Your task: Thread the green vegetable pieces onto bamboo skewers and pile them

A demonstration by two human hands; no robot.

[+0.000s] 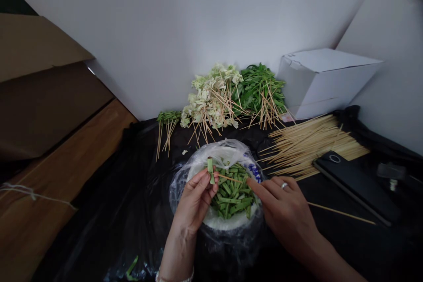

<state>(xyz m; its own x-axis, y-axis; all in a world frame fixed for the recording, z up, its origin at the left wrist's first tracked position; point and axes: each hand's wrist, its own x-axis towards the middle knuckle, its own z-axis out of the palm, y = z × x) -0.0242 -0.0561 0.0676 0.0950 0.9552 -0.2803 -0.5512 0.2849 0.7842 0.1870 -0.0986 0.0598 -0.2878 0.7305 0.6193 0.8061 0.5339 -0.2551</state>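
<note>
Between the thumb and fingers of my left hand [200, 191] is a short piece of green bean [210, 170], held upright. My right hand [287, 205], with a ring on one finger, grips a thin bamboo skewer [233, 179]. The skewer's tip reaches the bean piece by my left fingers; whether it has pierced it I cannot tell. Its other end sticks out to the right behind my hand. Below both hands sits a bowl [228, 224] lined with clear plastic, full of cut green bean pieces [233, 194].
Loose bamboo skewers [307, 145] lie at the right, beside a dark phone [357, 187]. Along the wall are skewered pale cabbage leaves [211, 97], leafy greens [261, 83] and a small skewered green bunch [169, 116]. A white box [330, 81] stands behind; a cardboard box [42, 88] is left.
</note>
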